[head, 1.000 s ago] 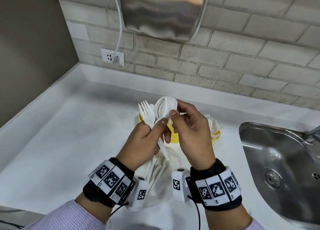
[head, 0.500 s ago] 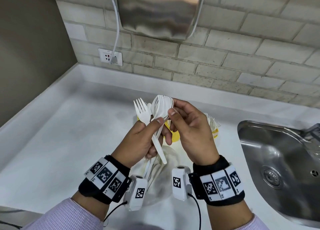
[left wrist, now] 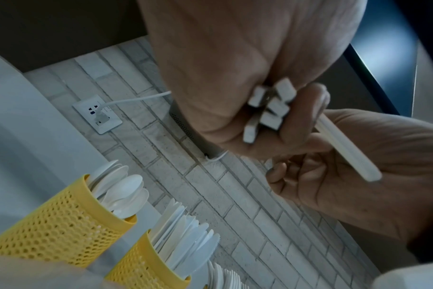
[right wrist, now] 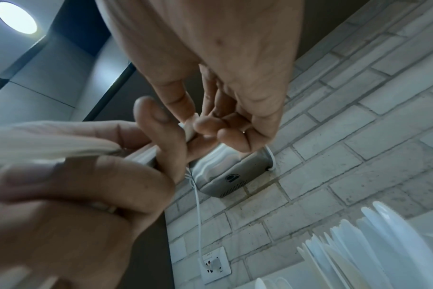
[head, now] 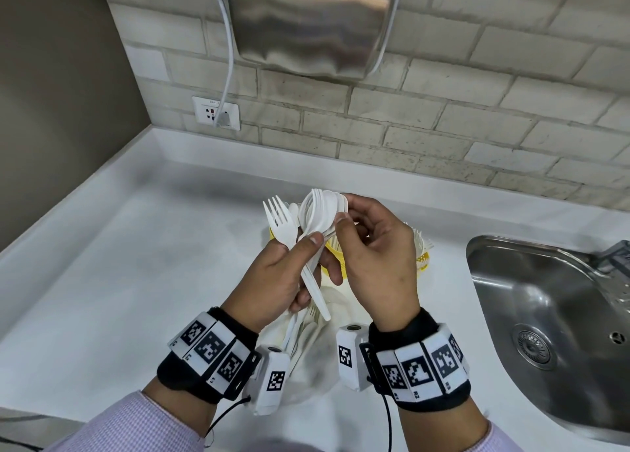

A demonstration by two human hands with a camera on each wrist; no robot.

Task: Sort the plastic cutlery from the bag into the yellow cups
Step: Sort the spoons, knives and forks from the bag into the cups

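The left hand (head: pixel 272 277) grips smooth white plastic forks (head: pixel 281 223) and stacked spoons (head: pixel 318 213); the right hand (head: pixel 375 264), at 3 o'clock, pinches the spoon bowls above perforated yellow cups (left wrist: pixel 62 230).

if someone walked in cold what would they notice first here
Two hands meet above the white counter: the left hand grips a bundle of white plastic spoons and a fork, while the right hand pinches at the spoon bowls. Behind them, yellow mesh cups already hold sorted spoons and knives, and a steel sink sits to the right.

Kitchenette: steel sink (head: pixel 531 318); brick backsplash (head: pixel 443 117)
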